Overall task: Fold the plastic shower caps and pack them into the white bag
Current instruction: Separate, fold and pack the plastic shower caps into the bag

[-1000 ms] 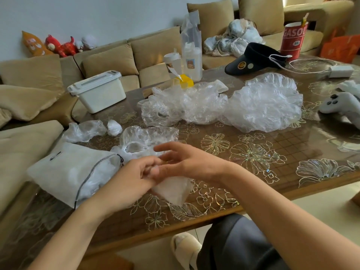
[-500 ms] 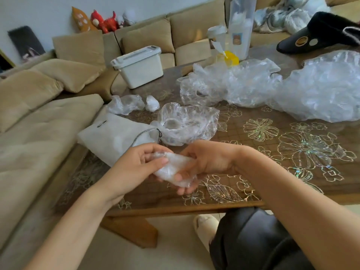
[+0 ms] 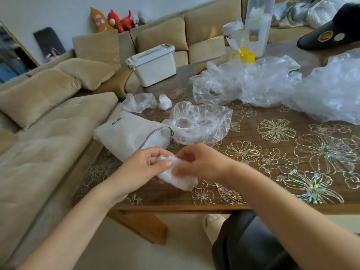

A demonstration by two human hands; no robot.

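Through the head camera I am watching two hands working above the near edge of a flower-patterned table (image 3: 243, 145). The left hand (image 3: 144, 164) and right hand (image 3: 202, 164) are both gripping a folded shower cap (image 3: 183, 182), fingers and thumbs curled around it. The white bag (image 3: 128, 133) is lying just behind them, its drawstring mouth just beside a loose cap (image 3: 200, 121). More crumpled caps (image 3: 253, 80) are lying farther back.

folded shower cap (image 3: 176, 177) held over table edge | white bag (image 3: 130, 134) lying beside
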